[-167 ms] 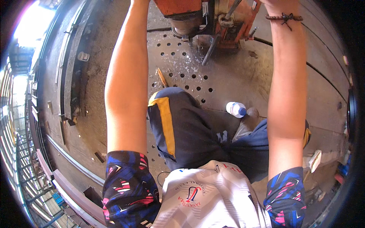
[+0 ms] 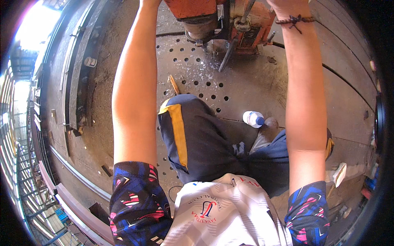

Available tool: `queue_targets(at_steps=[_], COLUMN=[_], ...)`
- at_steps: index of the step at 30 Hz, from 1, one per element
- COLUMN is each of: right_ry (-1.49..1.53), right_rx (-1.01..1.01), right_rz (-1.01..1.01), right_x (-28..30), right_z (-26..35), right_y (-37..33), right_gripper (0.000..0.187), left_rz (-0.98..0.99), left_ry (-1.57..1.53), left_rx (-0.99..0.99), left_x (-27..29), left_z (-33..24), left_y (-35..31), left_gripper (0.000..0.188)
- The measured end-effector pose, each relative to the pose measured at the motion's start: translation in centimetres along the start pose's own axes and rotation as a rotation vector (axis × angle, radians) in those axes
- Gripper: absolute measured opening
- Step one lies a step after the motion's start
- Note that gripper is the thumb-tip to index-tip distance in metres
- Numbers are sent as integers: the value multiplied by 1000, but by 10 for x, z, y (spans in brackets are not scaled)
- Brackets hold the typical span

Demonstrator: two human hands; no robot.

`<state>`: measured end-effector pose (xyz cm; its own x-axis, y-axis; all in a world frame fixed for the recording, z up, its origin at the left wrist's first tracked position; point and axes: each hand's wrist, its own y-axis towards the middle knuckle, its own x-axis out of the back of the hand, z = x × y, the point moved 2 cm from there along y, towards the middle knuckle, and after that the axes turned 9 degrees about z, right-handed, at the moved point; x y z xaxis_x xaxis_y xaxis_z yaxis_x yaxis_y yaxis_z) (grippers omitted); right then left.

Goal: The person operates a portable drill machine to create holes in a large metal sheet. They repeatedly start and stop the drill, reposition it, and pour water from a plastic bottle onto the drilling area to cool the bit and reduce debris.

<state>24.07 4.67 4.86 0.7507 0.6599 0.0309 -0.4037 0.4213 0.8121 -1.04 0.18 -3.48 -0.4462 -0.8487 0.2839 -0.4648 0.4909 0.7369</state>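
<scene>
A red-orange drilling machine (image 2: pixel 193 9) stands at the top centre, between my raised forearms. Its dark, worn spindle housing (image 2: pixel 200 28) points down at a steel plate (image 2: pixel 246 88) pierced by rows of round holes. To the right of the housing a slanting metal lever (image 2: pixel 228 55) hangs from the machine's hub. My left arm reaches up along the machine's left side, and its hand lies beyond the top edge. Past a brown beaded bracelet, only the base of my right hand (image 2: pixel 288 5) shows, near the machine's right side. Its fingers are cut off, so any grip is hidden.
Metal shavings (image 2: pixel 207 69) litter the plate below the spindle. A split wooden stick (image 2: pixel 174 84) lies by my left knee. A blue-capped bottle (image 2: pixel 253 119) rests near my foot. Long steel beams (image 2: pixel 78 78) and a white cup (image 2: pixel 90 62) are on the left.
My right forearm and wrist have shifted a little to the left. My left forearm has moved slightly left too. The machine shows little change.
</scene>
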Motion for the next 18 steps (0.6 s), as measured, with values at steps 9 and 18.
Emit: queue_targets(at_steps=[9,18], right_ry=[27,-45], right_rx=[-79,-201], right_rz=[5,160], right_x=[-2,7], right_z=[7,10], right_y=[0,-9], right_gripper=[15,48], left_rz=[53,128], left_ry=[5,-214], left_rx=[34,49], left_x=[2,-20], left_z=[-2,-177], left_y=[1,-43], left_gripper=[76,63])
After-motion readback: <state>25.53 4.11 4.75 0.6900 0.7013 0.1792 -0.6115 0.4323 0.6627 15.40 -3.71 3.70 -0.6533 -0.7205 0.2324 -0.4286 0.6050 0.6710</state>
